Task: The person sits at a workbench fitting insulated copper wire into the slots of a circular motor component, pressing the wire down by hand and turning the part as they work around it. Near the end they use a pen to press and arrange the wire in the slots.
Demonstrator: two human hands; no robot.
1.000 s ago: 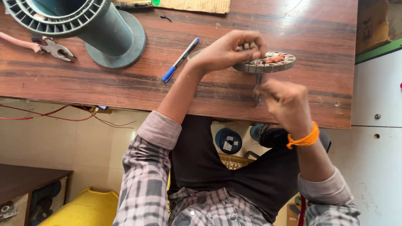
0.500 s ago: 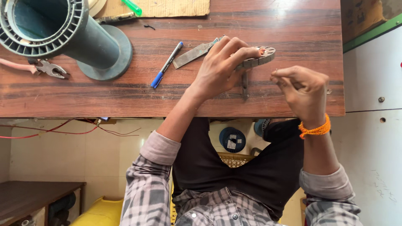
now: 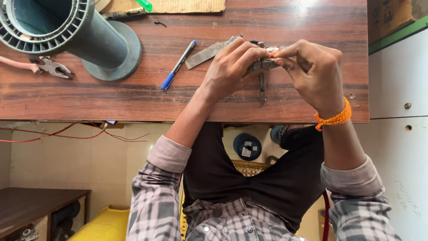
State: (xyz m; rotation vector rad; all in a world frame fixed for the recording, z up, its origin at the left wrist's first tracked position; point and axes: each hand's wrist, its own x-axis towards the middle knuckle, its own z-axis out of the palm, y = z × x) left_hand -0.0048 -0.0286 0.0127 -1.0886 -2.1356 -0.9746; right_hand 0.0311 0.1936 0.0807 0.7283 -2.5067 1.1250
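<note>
Both hands [image 3: 272, 67] on probably a metal part [image 3: 263, 63]

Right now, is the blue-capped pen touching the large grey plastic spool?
No, the blue-capped pen lies apart from the grey plastic spool on the wooden table.

1. There is one view only, from a camera on the person's head, so no second view shares the scene.
2. It looks steeply down, from near.
3. The wooden table [image 3: 133, 96] fills the upper half of the frame, and the lap fills the lower half.
</note>
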